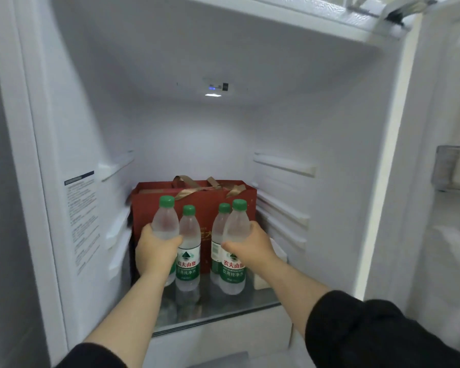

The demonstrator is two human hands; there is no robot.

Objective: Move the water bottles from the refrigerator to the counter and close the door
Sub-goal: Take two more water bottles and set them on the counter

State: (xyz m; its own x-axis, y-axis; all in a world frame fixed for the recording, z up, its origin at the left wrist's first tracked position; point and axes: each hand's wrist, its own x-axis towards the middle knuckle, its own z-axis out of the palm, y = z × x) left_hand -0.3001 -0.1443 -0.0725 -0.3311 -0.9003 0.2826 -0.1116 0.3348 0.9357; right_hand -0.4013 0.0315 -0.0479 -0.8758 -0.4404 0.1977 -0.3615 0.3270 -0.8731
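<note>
the refrigerator (276,123) stands open, its door (446,235) swung out at 3 o'clock. four green-capped water bottles stand upright low in the compartment, on a glass shelf (223,306) at about 6 o'clock from the interior light (213,95).

the left hand (156,252) is wrapped around the far-left bottle (166,221), fingers closed on its body below the shoulder, thumb across the front. the right hand (252,248) is clamped the same way on the far-right bottle (235,229), thumb pointing toward 9 o'clock over the label.

between the two hands stand the other two — the inner-left bottle (188,251), just beside the left hand at its 3 o'clock, and the inner-right bottle (219,235), partly hidden behind the far-right one. neither is touched by a hand as far as can be seen.

directly behind all four, at 12 o'clock, sits a red gift bag (154,205) with gold ribbon handles. a pale box (262,280) rests on the shelf at the right hand's 5 o'clock, against the side wall. both forearms are bare, with black sleeves (369,333) near the bottom edge.
</note>
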